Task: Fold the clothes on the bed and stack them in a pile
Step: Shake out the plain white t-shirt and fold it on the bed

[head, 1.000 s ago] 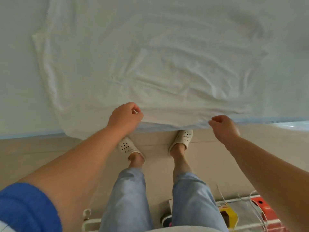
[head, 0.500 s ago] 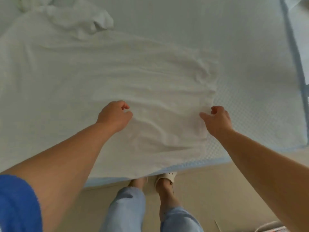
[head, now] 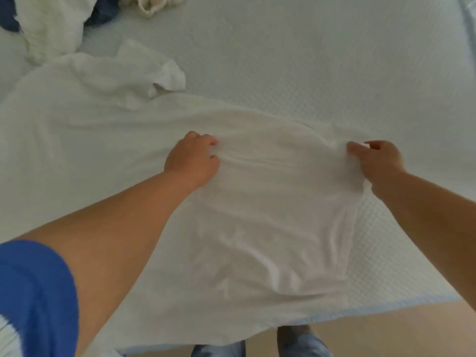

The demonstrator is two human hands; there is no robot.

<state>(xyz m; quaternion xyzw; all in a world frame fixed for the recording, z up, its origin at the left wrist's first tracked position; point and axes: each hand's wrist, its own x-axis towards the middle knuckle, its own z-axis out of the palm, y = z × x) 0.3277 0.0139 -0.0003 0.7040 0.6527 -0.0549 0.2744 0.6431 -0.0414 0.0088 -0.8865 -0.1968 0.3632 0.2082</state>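
- One large white cotton T-shirt [head: 257, 228] lies spread across the middle of the frame on the pale quilted bed cover [head: 309, 60], its lower part doubled upward and its hem hanging over the near edge.
- Both hands pinch the raised fold — the left hand [head: 192, 159] at centre, the right hand [head: 376, 161] at centre right.
- Crumpled white, cream and navy clothes [head: 51, 24] sit at upper left — soft and unfolded.

floor [head: 386, 328]: tan, below the bed's near edge
jeans [head: 304, 343]: blue denim legs, bottom edge
sleeve [head: 36, 292]: blue, bottom left
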